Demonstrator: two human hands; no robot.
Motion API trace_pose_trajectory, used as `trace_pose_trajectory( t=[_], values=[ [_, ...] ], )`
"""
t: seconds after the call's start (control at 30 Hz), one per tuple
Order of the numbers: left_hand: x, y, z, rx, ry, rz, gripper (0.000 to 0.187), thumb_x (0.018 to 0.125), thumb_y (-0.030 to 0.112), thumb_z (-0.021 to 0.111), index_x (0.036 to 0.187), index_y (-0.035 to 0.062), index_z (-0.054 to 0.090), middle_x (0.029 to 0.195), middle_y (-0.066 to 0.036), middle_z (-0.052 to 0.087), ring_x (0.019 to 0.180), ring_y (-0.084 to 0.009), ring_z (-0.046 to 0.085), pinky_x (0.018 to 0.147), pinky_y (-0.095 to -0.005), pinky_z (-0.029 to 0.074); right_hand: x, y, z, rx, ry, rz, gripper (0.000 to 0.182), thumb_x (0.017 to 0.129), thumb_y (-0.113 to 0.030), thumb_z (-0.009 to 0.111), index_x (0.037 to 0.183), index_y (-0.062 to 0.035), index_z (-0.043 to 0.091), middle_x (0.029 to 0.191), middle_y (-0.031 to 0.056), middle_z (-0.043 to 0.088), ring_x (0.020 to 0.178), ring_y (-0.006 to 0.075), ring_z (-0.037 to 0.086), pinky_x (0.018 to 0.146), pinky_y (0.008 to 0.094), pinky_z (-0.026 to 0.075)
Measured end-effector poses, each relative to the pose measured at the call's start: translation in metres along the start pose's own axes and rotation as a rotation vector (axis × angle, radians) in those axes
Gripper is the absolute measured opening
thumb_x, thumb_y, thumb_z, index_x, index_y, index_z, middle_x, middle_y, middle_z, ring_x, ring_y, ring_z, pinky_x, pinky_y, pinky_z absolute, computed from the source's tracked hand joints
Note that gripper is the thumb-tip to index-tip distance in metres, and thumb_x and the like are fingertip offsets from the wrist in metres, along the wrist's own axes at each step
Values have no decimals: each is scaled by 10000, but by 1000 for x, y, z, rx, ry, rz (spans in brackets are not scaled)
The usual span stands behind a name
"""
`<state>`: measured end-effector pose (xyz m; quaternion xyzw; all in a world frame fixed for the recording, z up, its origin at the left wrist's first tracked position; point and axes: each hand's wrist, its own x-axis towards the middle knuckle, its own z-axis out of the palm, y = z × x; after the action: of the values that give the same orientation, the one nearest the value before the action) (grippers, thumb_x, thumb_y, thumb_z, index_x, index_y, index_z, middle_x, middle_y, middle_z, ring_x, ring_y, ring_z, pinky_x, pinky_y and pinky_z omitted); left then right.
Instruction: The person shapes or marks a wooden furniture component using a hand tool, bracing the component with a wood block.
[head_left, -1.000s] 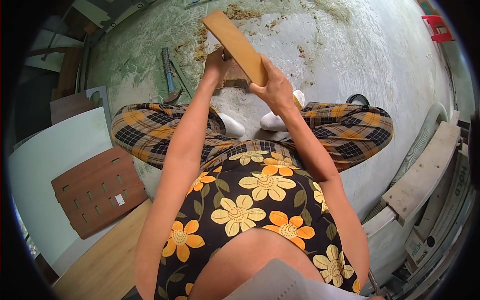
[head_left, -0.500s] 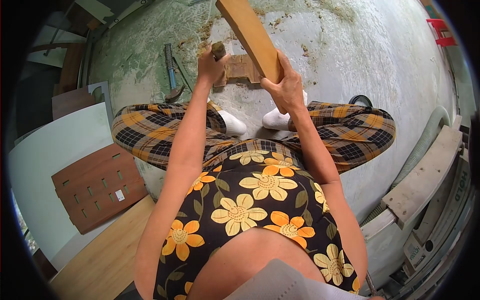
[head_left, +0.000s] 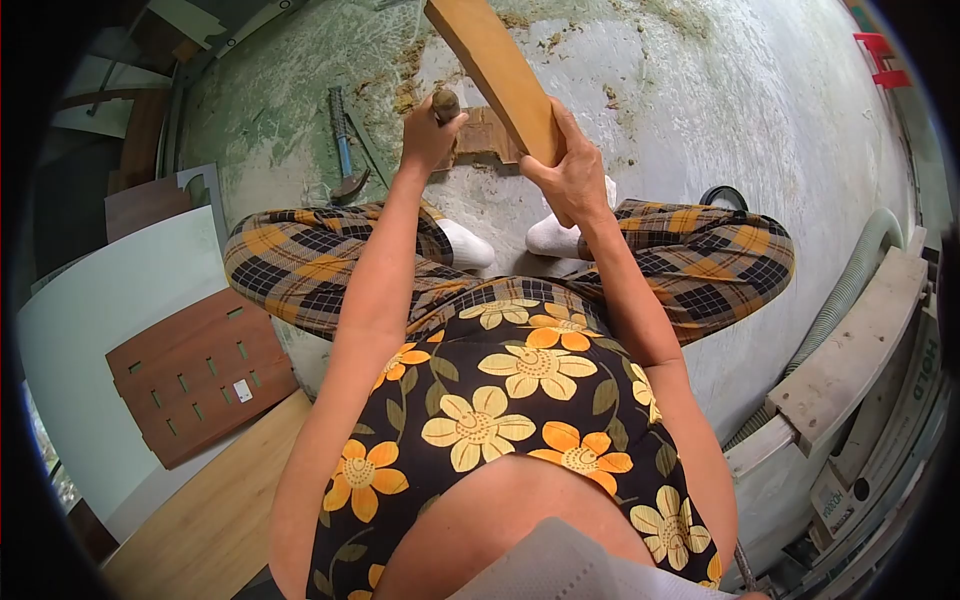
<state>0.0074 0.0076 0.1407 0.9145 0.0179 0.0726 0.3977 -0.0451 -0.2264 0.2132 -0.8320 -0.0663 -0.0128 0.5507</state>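
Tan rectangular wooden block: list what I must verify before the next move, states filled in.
1. Tan rectangular wooden block gripped by right hand: ok, fingers hold its near end.
2. Dull brown round-ended handle gripped by left hand: ok, its end shows above the fist.
3. Handle's lower end on the notched brown wooden piece: cannot tell, hidden.
4. Brown piece fully in sight: not ok, block and left hand cover parts.
5. Metal hammer with blue-and-dark handle clear of both hands: ok, lies apart to the left.

Saw a pale, scuffed floor in even light; noticed flat panels along its left edge, a ridged hose near its right edge, a red object toward its far right corner.
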Motion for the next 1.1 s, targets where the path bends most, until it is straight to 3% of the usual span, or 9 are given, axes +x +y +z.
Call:
trace_pose_trajectory(
  t=[0.07,0.17,0.27,0.57,0.7,0.77,0.87,1.03,1.1],
  values=[
    [1,-1,1,36,17,-4,292,754,234,790,922,32,664,832,-131,710,791,-253,689,728,-380,519,0,-2,0,-6,2,1,717,684,-215,691,1360,-119,472,1097,211,656,990,358,652,863,404,512],
    [1,-3,2,-15,18,-13,308,753,234,796,926,20,658,835,-129,712,788,-248,689,727,-383,522,0,-3,0,7,-10,-2,720,685,-215,691,1363,-113,468,1102,213,655,994,358,651,867,405,511],
    [0,-2,-1,-66,-24,-36,323,757,219,770,969,23,625,859,-177,687,842,-357,670,736,-418,527,0,-3,2,23,-1,-23,720,682,-193,693,1361,-111,471,1116,210,653,1003,353,651,869,404,511],
    [-1,19,-2,29,-36,-79,357,771,191,765,1057,21,636,932,-193,692,871,-329,682,761,-412,532,-9,-14,14,18,68,-248,790,667,-145,743,1395,-113,437,1182,181,624,1034,296,651,873,386,524],
    [12,-29,23,152,-48,227,315,779,152,749,1048,26,643,903,-189,692,854,-316,690,743,-395,538,-9,-11,19,-395,-231,112,824,658,-220,742,1415,-226,418,1107,188,628,937,369,644,818,433,536],
    [4,-26,23,174,-14,271,296,782,127,739,1047,32,647,890,-185,692,849,-305,695,737,-388,540,-13,-12,15,-377,-202,68,817,664,-249,735,1415,-239,416,1084,169,632,918,358,646,807,433,539],
    [-2,17,8,-89,-85,-94,283,786,97,730,1050,38,648,903,-186,694,867,-290,699,746,-386,539,-10,-12,11,-245,-64,-73,824,656,-240,738,1414,-250,416,1045,170,622,893,364,647,777,439,543],
    [-1,18,6,-5,-84,-56,314,789,95,732,1085,48,638,925,-177,699,859,-272,698,749,-371,534,-11,0,21,-129,53,-207,836,641,-221,743,1408,-271,414,941,167,596,834,376,646,712,451,545],
    [4,12,9,47,-107,5,336,784,100,740,1099,52,634,939,-172,700,859,-267,698,748,-365,534,-14,5,23,-273,-24,-56,842,638,-226,745,1410,-272,412,931,164,593,835,373,646,712,448,544]
  ],
)
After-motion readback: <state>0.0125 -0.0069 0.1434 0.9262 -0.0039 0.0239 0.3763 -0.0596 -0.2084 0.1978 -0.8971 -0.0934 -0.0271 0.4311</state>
